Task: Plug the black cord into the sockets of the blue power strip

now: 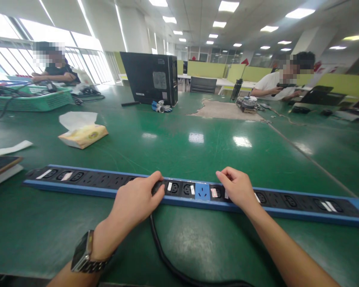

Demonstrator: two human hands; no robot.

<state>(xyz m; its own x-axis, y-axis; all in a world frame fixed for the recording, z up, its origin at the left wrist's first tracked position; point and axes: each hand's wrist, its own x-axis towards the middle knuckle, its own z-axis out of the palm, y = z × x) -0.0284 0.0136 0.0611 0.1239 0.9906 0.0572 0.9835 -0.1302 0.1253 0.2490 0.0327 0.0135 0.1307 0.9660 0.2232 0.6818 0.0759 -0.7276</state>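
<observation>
A long blue-edged power strip (202, 192) lies across the table in front of me, its black sockets bearing several small white labels. My left hand (139, 195) is over the strip left of the blue socket, thumb and index finger closed round a black plug (157, 187). From under that hand a thick black cable (160, 249) curves down toward the table's near edge. Right of the blue socket, my right hand (235, 185) hovers over or rests on the strip with its fingers curled and pinched. Whatever lies between those fingertips is hidden.
Beyond the strip stand a tissue pack (83, 135), a black computer case (151, 77) with gloves (161, 106) beside it, and a green basket (38, 99) of cables. A dark box-like object (2, 167) is at left. Two people sit across the green table (173, 139).
</observation>
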